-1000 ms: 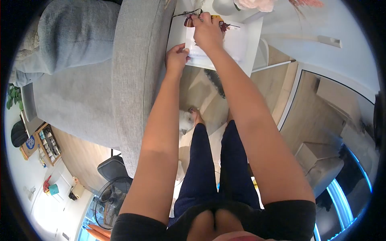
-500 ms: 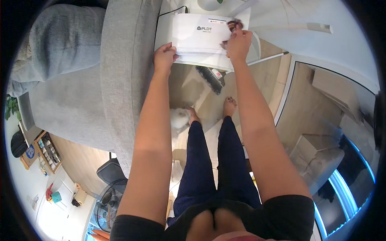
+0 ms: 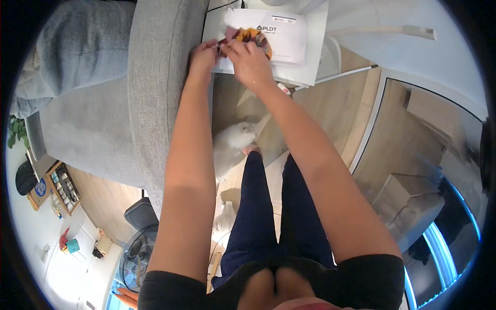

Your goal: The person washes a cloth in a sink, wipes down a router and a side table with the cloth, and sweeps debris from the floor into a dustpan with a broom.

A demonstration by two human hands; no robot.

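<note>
On one side we see a gray sofa with a blue-gray blanket heaped on it, and past it a green plant, a dark cap and a wooden rack of small items we cannot make out. Below the sofa we have a dark gray chair beside a round fan, while a fluffy white cat is on the wood floor. Across from it we notice a thin white pole and bright blue-white strips.

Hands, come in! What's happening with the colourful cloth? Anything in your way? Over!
Right hand holding colourful cloth over white box. Left hand: fingers at cloth's edge, grip unclear. Nothing blocking; fluffy white animal down below. Over.
</note>
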